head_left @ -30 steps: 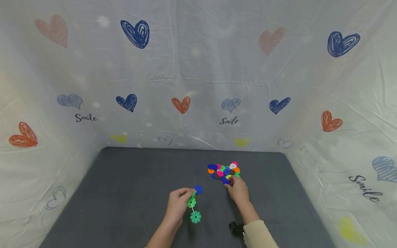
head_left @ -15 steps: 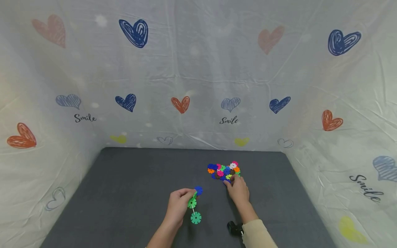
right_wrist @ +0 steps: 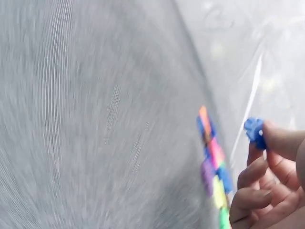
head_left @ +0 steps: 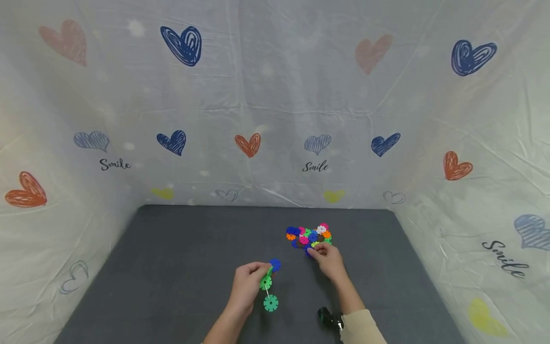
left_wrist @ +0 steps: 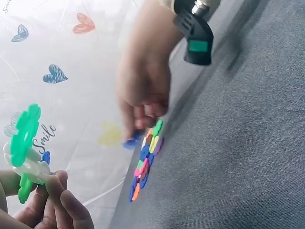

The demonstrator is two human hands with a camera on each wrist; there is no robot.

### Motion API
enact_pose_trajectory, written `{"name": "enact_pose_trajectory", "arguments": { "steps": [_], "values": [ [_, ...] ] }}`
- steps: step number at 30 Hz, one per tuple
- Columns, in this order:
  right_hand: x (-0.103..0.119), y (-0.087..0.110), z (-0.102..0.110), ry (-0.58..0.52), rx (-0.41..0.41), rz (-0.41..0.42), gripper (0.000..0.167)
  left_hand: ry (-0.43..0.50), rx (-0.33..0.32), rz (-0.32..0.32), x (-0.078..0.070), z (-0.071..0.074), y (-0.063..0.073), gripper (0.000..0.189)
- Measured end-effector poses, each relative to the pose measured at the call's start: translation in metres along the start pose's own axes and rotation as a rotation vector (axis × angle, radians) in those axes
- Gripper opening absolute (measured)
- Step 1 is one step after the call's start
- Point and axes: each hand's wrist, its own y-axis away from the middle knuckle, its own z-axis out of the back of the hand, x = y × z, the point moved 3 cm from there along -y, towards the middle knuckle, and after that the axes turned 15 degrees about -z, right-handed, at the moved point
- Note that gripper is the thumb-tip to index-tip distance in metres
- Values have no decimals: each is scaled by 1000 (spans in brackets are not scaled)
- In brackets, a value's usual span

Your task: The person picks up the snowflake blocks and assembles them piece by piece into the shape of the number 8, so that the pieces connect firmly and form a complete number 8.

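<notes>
My left hand [head_left: 247, 287] pinches a joined group of notched snowflake discs. In the head view a green disc [head_left: 270, 303] hangs lowest in it, and a blue disc [head_left: 275, 264] shows past the fingertips. White discs [left_wrist: 34, 169] join the green ones in the left wrist view, partly covered by the fingers. Between thumb and fingertips, my right hand [head_left: 330, 263] pinches a loose blue snowflake disc [right_wrist: 253, 131]. It is raised off the table beside the multicoloured pile of discs [head_left: 304, 240].
A dark grey table [head_left: 193, 248] lies under both hands. White sheeting [head_left: 275, 95] printed with hearts stands behind and at both sides. A black wrist-worn device [head_left: 328, 317] sits at the right sleeve [head_left: 363, 327].
The right hand has lifted from the pile and shifted slightly left, with a blue snowflake disc pinched in it. The left hand and its joined discs stay almost still.
</notes>
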Motion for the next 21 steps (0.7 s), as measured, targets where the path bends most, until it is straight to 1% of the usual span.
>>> {"name": "enact_pose_trajectory", "arguments": {
  "steps": [2,6,10,12,16,19,21],
  "values": [
    [8,10,1,-46,34,18,26,-14,-3,-4,0,0,0,26],
    [25,38,7,-147,74,78,25,-46,-8,-27,-3,-1,1,25],
    [35,64,11,-290,141,137,18,-73,5,-51,-7,-2,3,26],
    [40,74,10,-333,182,182,16,-79,11,-57,-9,-3,4,26],
    [45,87,2,-333,249,246,15,-62,15,-64,-10,-3,4,26],
    [46,91,-6,-328,286,265,16,-43,9,-73,-11,-4,4,25],
    [46,92,-9,-332,295,277,16,-32,7,-77,-12,-4,4,24]
  ]
}}
